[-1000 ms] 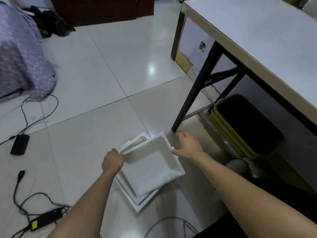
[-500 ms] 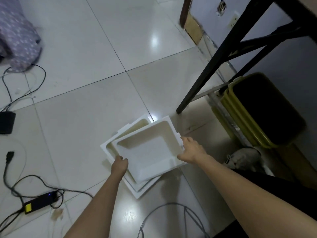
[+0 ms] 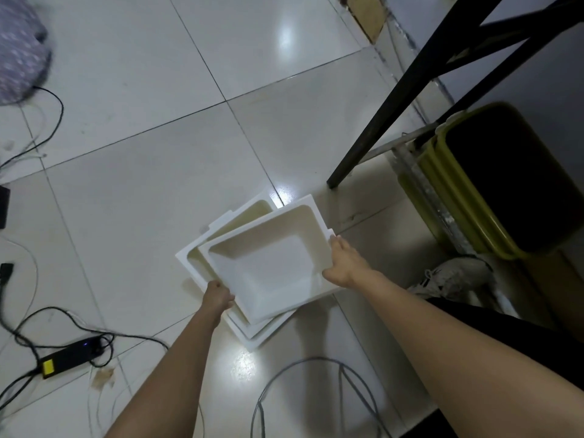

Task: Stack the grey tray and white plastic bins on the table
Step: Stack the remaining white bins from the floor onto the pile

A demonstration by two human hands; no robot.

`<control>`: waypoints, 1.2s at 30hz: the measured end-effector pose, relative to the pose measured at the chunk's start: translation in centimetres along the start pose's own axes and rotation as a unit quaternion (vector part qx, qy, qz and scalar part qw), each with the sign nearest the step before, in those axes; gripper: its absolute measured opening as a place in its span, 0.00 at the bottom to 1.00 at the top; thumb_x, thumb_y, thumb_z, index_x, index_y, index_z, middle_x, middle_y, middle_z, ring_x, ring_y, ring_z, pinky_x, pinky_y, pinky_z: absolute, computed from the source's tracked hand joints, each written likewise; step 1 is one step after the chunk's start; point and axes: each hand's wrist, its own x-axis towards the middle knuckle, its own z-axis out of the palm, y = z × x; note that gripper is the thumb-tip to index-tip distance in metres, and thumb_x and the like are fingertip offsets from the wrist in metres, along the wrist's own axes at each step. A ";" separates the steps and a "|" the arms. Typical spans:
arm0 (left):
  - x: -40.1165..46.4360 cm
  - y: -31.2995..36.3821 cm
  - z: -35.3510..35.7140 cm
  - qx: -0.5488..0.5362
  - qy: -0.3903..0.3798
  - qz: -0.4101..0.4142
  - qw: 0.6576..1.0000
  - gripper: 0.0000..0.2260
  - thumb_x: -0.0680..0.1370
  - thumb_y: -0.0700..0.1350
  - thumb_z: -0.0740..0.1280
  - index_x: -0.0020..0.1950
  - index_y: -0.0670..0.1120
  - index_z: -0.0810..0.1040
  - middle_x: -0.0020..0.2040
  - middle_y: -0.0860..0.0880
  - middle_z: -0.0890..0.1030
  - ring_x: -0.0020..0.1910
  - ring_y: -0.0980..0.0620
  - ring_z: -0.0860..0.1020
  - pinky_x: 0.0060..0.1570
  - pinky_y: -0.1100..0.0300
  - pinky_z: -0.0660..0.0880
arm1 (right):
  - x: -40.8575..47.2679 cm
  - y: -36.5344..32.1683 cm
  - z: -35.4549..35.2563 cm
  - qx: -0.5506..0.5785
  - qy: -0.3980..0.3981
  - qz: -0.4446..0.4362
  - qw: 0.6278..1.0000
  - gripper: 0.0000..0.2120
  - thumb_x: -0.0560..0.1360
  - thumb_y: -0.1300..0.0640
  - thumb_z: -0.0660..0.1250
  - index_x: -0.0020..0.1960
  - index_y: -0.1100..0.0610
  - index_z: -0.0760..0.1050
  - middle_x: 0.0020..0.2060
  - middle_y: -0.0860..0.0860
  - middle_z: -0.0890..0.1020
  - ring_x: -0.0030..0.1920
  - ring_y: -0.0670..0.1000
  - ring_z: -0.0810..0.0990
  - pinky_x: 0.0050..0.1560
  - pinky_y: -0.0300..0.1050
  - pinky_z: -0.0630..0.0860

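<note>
Glossy tiled floor (image 3: 132,197), cables and a black power adapter (image 3: 71,357) at eight o'clock, the black table leg (image 3: 388,112) at one o'clock. Left hand (image 3: 217,294) gripped the top white bin (image 3: 268,263) at its near-left rim, right hand (image 3: 344,263) clasped its right rim. It sat skewed atop another white bin (image 3: 202,248), dead centre.

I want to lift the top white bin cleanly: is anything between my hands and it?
Nothing visible. The left hand grips the top white bin at its near-left rim and the right hand holds its right rim.
</note>
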 end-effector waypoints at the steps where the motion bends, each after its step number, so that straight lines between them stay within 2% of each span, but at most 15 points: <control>1: 0.1 -0.1 0.1 -0.006 -0.001 -0.006 1.000 0.13 0.79 0.34 0.51 0.61 0.39 0.69 0.47 0.42 0.76 0.40 0.48 0.75 0.46 0.53 0.76 | 0.1 0.0 0.1 0.005 -0.002 0.000 1.000 0.43 0.72 0.56 0.65 0.79 0.55 0.43 0.78 0.52 0.50 0.76 0.56 0.55 0.74 0.53 0.60; 3: -0.2 -0.2 0.3 -0.002 0.005 -0.015 1.000 0.10 0.80 0.36 0.50 0.46 0.45 0.69 0.39 0.46 0.73 0.34 0.51 0.72 0.37 0.58 0.72 | 0.4 0.1 0.1 0.027 -0.007 0.001 1.000 0.43 0.73 0.57 0.64 0.79 0.55 0.43 0.78 0.51 0.49 0.77 0.57 0.55 0.74 0.52 0.60; 4: -0.3 -0.3 0.3 -0.005 0.006 -0.017 1.000 0.12 0.81 0.37 0.50 0.41 0.46 0.67 0.38 0.47 0.72 0.34 0.52 0.71 0.36 0.59 0.70 | 0.6 0.2 0.1 0.042 -0.009 0.001 0.999 0.42 0.73 0.57 0.64 0.79 0.56 0.43 0.78 0.51 0.49 0.77 0.57 0.55 0.74 0.52 0.60; 5: -0.2 -0.3 0.2 -0.010 0.003 -0.021 1.000 0.11 0.81 0.37 0.51 0.42 0.46 0.68 0.40 0.47 0.73 0.36 0.51 0.73 0.38 0.58 0.72 | 0.7 0.2 0.1 0.057 -0.008 0.004 0.998 0.41 0.73 0.58 0.63 0.79 0.56 0.44 0.78 0.51 0.51 0.76 0.57 0.57 0.74 0.51 0.61; 7: 0.2 -0.5 -0.1 -0.029 -0.008 -0.026 0.999 0.10 0.82 0.38 0.51 0.55 0.41 0.71 0.50 0.43 0.76 0.45 0.48 0.77 0.44 0.57 0.75 | 0.8 0.3 -0.1 0.088 -0.001 0.008 0.996 0.38 0.72 0.59 0.63 0.78 0.56 0.49 0.75 0.53 0.59 0.71 0.58 0.66 0.69 0.49 0.67; 8: 0.7 -0.5 -0.4 -0.035 -0.011 -0.029 0.999 0.13 0.81 0.37 0.51 0.62 0.38 0.70 0.54 0.41 0.75 0.47 0.48 0.77 0.43 0.58 0.76 | 0.9 0.5 -0.1 0.105 0.004 0.010 0.994 0.36 0.72 0.59 0.63 0.76 0.56 0.53 0.72 0.53 0.64 0.67 0.59 0.70 0.65 0.48 0.70; 9: 0.9 -0.4 -0.6 -0.042 -0.015 -0.032 0.999 0.14 0.81 0.35 0.51 0.64 0.36 0.69 0.55 0.39 0.75 0.46 0.48 0.77 0.40 0.59 0.75 | 1.0 0.6 -0.2 0.118 0.009 0.010 0.993 0.33 0.72 0.60 0.62 0.75 0.55 0.55 0.69 0.54 0.67 0.65 0.59 0.72 0.63 0.48 0.71; 11: 0.8 -0.1 -0.8 -0.037 -0.016 -0.036 0.999 0.12 0.78 0.32 0.51 0.55 0.35 0.72 0.50 0.38 0.74 0.38 0.49 0.73 0.35 0.61 0.70 | 1.0 0.8 -0.3 0.137 0.013 0.011 0.990 0.31 0.72 0.60 0.62 0.73 0.55 0.58 0.67 0.54 0.69 0.63 0.59 0.72 0.62 0.48 0.71; 13: 0.6 0.2 -0.8 -0.038 -0.015 -0.034 0.999 0.11 0.77 0.30 0.51 0.46 0.38 0.72 0.46 0.39 0.74 0.34 0.51 0.70 0.33 0.61 0.67 | 0.9 1.0 -0.2 0.154 0.014 0.019 0.988 0.29 0.71 0.60 0.62 0.72 0.56 0.60 0.66 0.55 0.70 0.63 0.59 0.73 0.61 0.48 0.71; 17: 0.1 0.0 -0.4 -0.048 -0.015 -0.007 0.999 0.14 0.77 0.31 0.55 0.57 0.39 0.75 0.49 0.43 0.76 0.40 0.52 0.73 0.37 0.62 0.70 | 0.7 1.6 -0.4 0.215 0.032 0.036 0.976 0.23 0.69 0.61 0.63 0.64 0.58 0.67 0.60 0.54 0.73 0.58 0.57 0.75 0.55 0.46 0.73; 21: -1.3 0.0 0.2 -0.063 0.024 0.034 0.997 0.15 0.76 0.33 0.61 0.61 0.42 0.72 0.53 0.44 0.77 0.48 0.49 0.75 0.45 0.59 0.72 | 0.1 2.8 -1.0 0.247 0.099 0.037 0.963 0.24 0.70 0.60 0.65 0.65 0.55 0.68 0.61 0.52 0.70 0.56 0.55 0.76 0.53 0.47 0.75; 23: -1.9 0.2 0.7 -0.072 0.043 0.052 0.995 0.13 0.76 0.35 0.64 0.60 0.42 0.71 0.51 0.45 0.77 0.48 0.48 0.75 0.47 0.57 0.72 | -0.3 3.5 -1.4 0.260 0.126 0.035 0.957 0.25 0.72 0.59 0.67 0.68 0.53 0.67 0.62 0.51 0.69 0.54 0.53 0.76 0.52 0.48 0.77; 27: -3.4 2.4 1.7 -0.105 0.070 0.073 0.989 0.09 0.76 0.43 0.68 0.51 0.44 0.70 0.39 0.48 0.73 0.39 0.47 0.73 0.37 0.57 0.72 | -1.4 4.4 -2.4 0.279 0.159 0.040 0.946 0.26 0.73 0.59 0.69 0.69 0.52 0.66 0.64 0.52 0.65 0.51 0.52 0.73 0.52 0.46 0.76; 31: -5.0 5.9 1.6 -0.089 0.088 0.120 0.985 0.10 0.76 0.44 0.68 0.42 0.48 0.66 0.42 0.46 0.74 0.42 0.45 0.74 0.44 0.52 0.73 | -3.5 4.8 -3.6 0.292 0.195 0.037 0.936 0.25 0.72 0.61 0.68 0.68 0.52 0.67 0.60 0.53 0.68 0.51 0.52 0.74 0.57 0.48 0.76; 36: -8.7 11.9 -0.2 -0.029 0.131 0.231 0.964 0.09 0.77 0.42 0.67 0.48 0.43 0.67 0.38 0.51 0.69 0.40 0.47 0.71 0.41 0.56 0.69 | -6.2 3.6 -6.4 0.337 0.221 0.001 0.915 0.22 0.74 0.65 0.64 0.66 0.53 0.69 0.56 0.53 0.77 0.55 0.55 0.78 0.55 0.50 0.77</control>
